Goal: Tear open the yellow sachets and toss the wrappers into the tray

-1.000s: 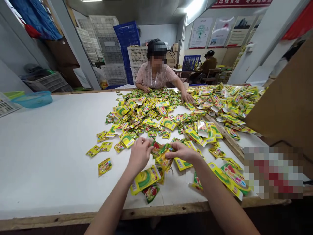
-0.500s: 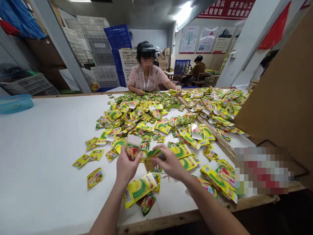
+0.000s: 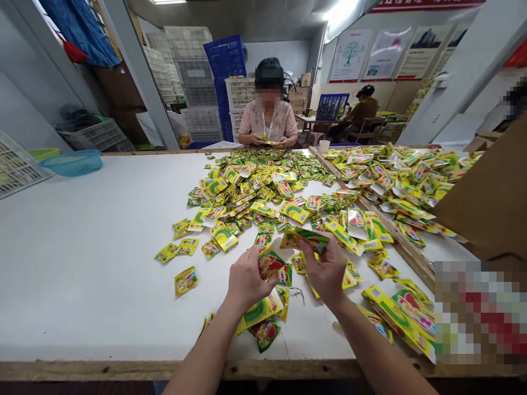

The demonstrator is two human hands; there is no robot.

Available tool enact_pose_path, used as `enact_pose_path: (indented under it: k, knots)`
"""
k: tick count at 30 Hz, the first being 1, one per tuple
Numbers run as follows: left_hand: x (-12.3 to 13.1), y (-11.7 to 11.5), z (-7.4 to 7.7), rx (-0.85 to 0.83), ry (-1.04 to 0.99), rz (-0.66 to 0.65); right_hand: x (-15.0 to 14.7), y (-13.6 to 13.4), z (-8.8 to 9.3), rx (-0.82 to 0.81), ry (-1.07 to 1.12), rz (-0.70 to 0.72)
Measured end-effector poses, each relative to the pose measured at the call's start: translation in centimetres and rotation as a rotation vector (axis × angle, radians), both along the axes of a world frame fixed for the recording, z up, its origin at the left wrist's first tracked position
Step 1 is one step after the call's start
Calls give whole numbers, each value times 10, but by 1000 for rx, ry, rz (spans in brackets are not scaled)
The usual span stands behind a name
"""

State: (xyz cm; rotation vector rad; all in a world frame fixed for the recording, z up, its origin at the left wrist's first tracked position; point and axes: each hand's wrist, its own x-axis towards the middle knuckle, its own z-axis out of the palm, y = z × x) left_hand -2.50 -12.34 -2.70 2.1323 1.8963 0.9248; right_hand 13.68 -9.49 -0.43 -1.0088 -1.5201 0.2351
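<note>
Left hand wraps a red-green printed cardboard box above the white table, right hand thumb-pinches shiny yellow-green foil sachets just beside; uneven pressure could spill one.

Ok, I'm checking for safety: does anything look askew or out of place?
The top blue crate tilts, unlike the white crates beside it; what seems a loose strand shows near the right hand.

Green-yellow sachets beside watermelon-print box
</note>
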Motion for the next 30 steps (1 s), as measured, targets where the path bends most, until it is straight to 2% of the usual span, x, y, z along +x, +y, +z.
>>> enact_pose_path:
  k: [2, 5, 6, 11, 15, 21, 23, 26, 28, 30]
  knots:
    - [1, -1, 1, -12, -8, -4, 1, 2, 1, 61, -33, 23]
    - [2, -1, 0, 11, -6, 27, 3, 4, 5, 25, -179, 252]
    - [2, -1, 0, 28, 10, 35, 4, 5, 7, -11, -208, 288]
    - [0, -2, -3, 118, 142, 36, 5, 3, 11, -179, -282, 303]
    - [1, -2, -5, 188, 144, 36, 6, 5, 9, -342, -320, 330]
    - [3, 0, -11, 346, 163, 48, 11, 7, 9, -327, -361, 333]
    - [3, 0, -13, 369, 198, 15, 9, 6, 7, -329, -313, 334]
    - [6, 0, -15, 366, 190, -16, 1, 3, -3, -318, -43, 297]
    - [8, -1, -14, 338, 128, -18, -4, 1, -11, -247, 109, 216]
    - [10, -2, -11, 303, 57, -13, -8, -1, -15, -132, 96, 134]
